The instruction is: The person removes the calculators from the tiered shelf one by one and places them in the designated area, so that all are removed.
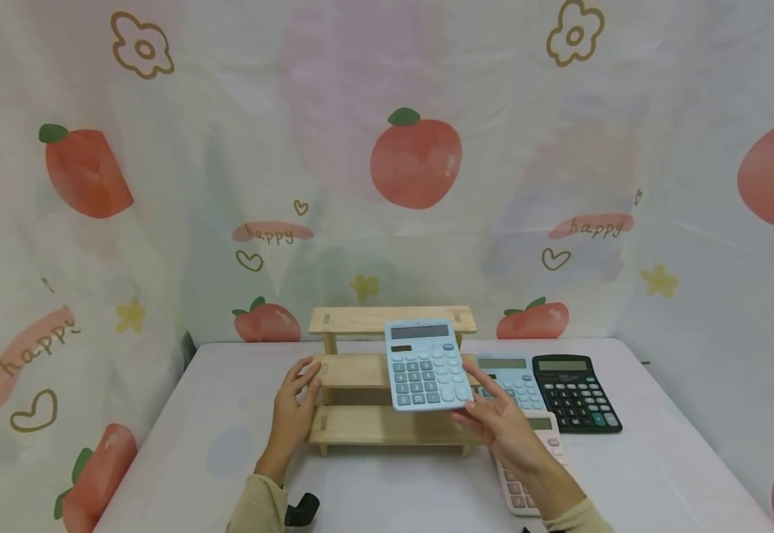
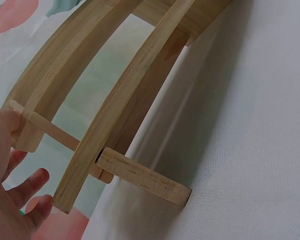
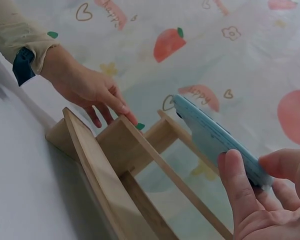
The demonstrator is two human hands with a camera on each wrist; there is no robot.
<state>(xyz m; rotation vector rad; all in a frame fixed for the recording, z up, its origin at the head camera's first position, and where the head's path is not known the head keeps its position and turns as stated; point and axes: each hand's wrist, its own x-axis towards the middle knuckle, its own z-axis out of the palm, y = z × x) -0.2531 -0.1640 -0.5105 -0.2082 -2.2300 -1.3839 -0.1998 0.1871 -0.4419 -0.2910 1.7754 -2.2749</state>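
A light blue calculator (image 1: 427,366) is pinched at its lower right edge by my right hand (image 1: 503,429). It is tilted up, keys facing me, in front of a three-tier wooden stand (image 1: 354,426). In the right wrist view, the thumb and fingers hold the near end of the blue calculator (image 3: 215,137) from both sides. My left hand (image 1: 295,411) touches the left end of the stand's middle tier. From the left wrist, the same hand (image 2: 12,195) has its fingers spread beside the ends of the boards of the stand (image 2: 120,95).
Right of the stand lie a second blue calculator (image 1: 510,381), a black calculator (image 1: 576,396) and a pink calculator (image 1: 520,488) partly hidden by my right hand. A black curved object (image 1: 303,511) shows by my left sleeve. Printed cloth (image 1: 480,274) surrounds the white table (image 1: 227,400).
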